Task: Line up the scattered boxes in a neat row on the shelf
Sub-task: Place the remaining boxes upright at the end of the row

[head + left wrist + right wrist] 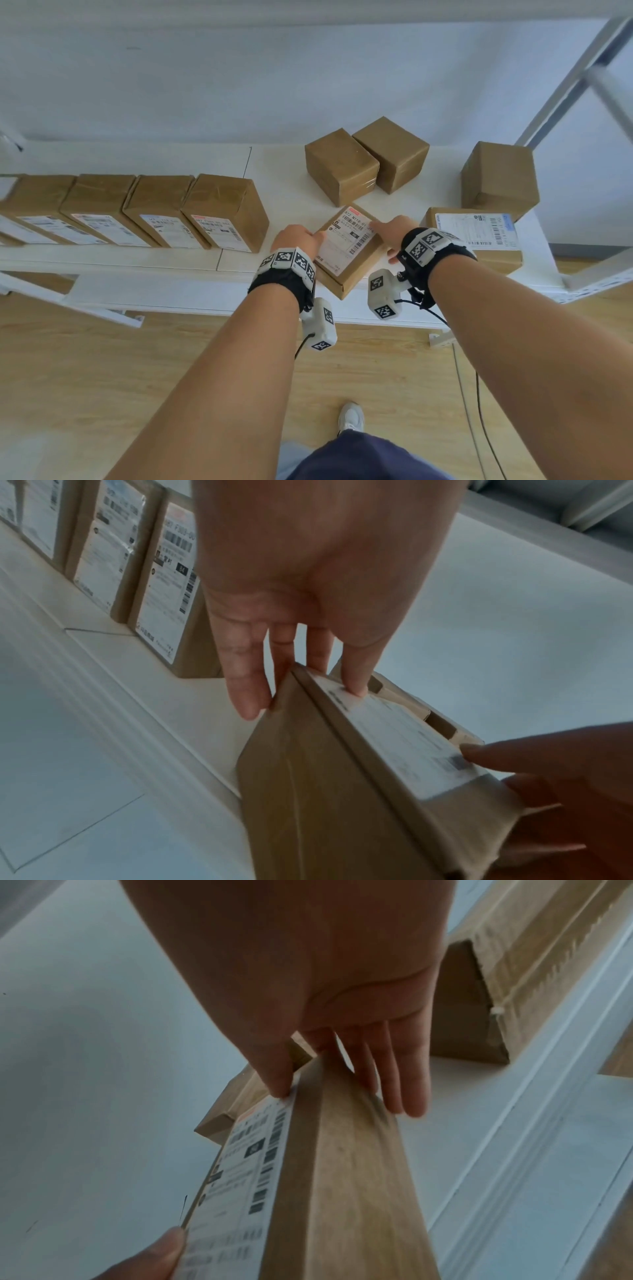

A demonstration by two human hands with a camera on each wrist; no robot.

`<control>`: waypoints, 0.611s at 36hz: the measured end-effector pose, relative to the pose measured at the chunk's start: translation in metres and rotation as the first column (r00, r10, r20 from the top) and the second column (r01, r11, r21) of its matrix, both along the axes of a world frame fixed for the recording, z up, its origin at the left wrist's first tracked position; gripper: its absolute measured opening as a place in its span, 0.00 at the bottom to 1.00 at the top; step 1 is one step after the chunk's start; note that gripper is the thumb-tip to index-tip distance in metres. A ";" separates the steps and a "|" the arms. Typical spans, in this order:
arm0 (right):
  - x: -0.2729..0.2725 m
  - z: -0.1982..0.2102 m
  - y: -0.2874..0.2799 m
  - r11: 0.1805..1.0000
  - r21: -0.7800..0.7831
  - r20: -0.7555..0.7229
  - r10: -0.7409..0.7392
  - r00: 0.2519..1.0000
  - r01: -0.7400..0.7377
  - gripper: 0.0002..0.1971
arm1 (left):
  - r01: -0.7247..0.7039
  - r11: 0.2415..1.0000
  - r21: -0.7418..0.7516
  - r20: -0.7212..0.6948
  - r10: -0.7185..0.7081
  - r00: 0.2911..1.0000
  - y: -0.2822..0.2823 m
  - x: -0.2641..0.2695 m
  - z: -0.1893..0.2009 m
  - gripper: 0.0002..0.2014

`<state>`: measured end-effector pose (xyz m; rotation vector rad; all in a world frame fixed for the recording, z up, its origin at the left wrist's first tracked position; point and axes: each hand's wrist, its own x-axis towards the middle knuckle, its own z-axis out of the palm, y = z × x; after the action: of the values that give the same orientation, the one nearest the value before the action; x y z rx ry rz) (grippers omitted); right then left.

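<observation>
Both hands clamped on one skewed box, row to the left.
Left hand (297, 238) and right hand (394, 230) fingers (354, 669) grip opposite sides of labelled box (347, 248) at shelf (284, 171) front edge; long axis diagonal; row's end box (226, 212) near, left-hand side.

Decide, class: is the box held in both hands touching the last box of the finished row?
Apart. The head view shows bare white shelf between the held box and the row's last box.
</observation>
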<state>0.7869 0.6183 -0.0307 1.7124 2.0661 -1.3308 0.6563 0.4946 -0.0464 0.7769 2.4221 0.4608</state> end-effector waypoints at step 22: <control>-0.035 0.033 -0.024 0.975 0.220 -0.321 0.061 0.945 0.012 0.25 | 0.038 0.964 0.264 -0.087 -0.016 0.996 -0.022 -0.010 0.025 0.14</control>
<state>0.7517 0.5939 0.0026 1.6288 2.4919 -1.5162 0.6467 0.4726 -0.0215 0.9586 2.4535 0.7683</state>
